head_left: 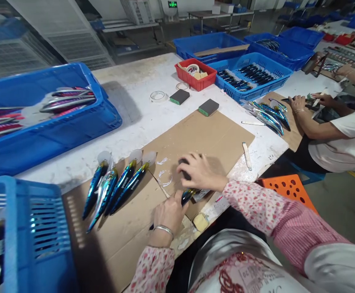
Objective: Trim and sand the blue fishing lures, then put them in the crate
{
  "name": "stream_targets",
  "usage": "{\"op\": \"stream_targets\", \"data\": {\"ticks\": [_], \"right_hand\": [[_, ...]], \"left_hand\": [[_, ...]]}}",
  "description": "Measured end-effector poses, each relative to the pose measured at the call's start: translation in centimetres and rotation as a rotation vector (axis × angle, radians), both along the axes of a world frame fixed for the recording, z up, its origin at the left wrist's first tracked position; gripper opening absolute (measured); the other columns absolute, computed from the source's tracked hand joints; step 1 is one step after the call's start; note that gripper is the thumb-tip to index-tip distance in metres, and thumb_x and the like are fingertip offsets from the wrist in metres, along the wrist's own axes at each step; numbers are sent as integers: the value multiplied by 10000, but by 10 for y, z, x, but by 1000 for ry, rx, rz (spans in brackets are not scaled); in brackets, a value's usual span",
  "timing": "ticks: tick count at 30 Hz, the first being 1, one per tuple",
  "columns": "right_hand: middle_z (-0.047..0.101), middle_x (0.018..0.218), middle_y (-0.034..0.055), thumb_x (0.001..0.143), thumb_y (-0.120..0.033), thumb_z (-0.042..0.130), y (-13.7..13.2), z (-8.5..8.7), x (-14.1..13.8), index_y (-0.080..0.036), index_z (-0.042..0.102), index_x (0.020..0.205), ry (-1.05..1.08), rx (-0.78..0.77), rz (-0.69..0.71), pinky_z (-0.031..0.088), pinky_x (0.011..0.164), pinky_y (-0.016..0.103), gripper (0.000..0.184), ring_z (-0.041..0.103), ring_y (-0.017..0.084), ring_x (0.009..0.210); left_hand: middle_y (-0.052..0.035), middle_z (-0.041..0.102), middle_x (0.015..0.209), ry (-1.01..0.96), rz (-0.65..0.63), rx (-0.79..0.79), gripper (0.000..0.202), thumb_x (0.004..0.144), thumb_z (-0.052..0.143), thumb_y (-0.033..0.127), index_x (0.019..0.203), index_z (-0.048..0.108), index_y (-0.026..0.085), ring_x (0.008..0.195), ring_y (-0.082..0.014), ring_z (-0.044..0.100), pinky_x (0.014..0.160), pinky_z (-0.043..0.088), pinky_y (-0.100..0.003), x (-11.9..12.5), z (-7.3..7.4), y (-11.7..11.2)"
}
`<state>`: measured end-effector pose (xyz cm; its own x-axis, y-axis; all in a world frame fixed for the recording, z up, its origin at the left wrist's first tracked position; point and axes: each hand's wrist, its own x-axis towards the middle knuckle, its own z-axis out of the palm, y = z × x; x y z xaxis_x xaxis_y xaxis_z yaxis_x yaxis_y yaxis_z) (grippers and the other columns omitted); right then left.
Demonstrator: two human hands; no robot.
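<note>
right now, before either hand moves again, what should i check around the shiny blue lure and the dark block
1. Left hand grips the shiny blue-green fish-shaped lure: ok.
2. Right hand closed over the dark rectangular block: ok.
3. Block touching the lure: cannot tell, the fingers hide it.
4. Brown cardboard sheet under both hands: ok.
5. Four similar lures lying apart from the left hand: ok.
6. White stick clear of the right hand: ok.
</note>
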<state>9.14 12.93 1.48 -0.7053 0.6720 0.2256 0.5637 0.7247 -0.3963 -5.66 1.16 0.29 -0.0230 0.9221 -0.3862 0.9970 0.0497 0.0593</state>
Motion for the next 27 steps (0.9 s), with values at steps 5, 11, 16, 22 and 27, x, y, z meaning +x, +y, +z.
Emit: {"op": "stream_targets", "data": {"ticks": [5,11,16,22,27], "right_hand": [[462,1254,67,787,-305,626,1,0,8,-232,599,1021,-22,-42,6,333,934,423,247,351,257,1174],[467,1248,64,789,-330,630,-4,-1,-1,-243,603,1016,-12,4,-45,299,954,462,245,342,272,1173],[484,1231,68,790,-316,629,1,-2,8,-236,601,1023,-29,-59,-45,338,920,418,248,370,256,1151],[446,1281,56,795,-341,621,-1,1,1,-247,601,1017,-5,-21,-6,324,929,439,242,330,269,1190],[502,1197,53,780,-301,634,2,5,7,-239,604,986,-60,-85,-18,352,890,408,217,402,243,1098]], "left_hand": [[-89,697,990,-22,12,2,283,877,440,303,1135,532,232,846,-246,677,671,461,-318,0,0,0],[-98,693,996,-5,17,17,279,877,440,296,1131,532,224,855,-256,677,681,467,-332,0,-3,-1],[-86,699,997,-2,20,10,270,879,441,311,1119,539,237,854,-255,679,665,467,-327,1,-2,0],[-88,701,1014,31,39,-19,297,873,455,324,1149,525,239,843,-244,682,664,460,-314,2,1,1],[-72,702,1011,6,31,-6,284,874,449,308,1138,533,247,858,-253,678,667,465,-323,2,0,0]]}}
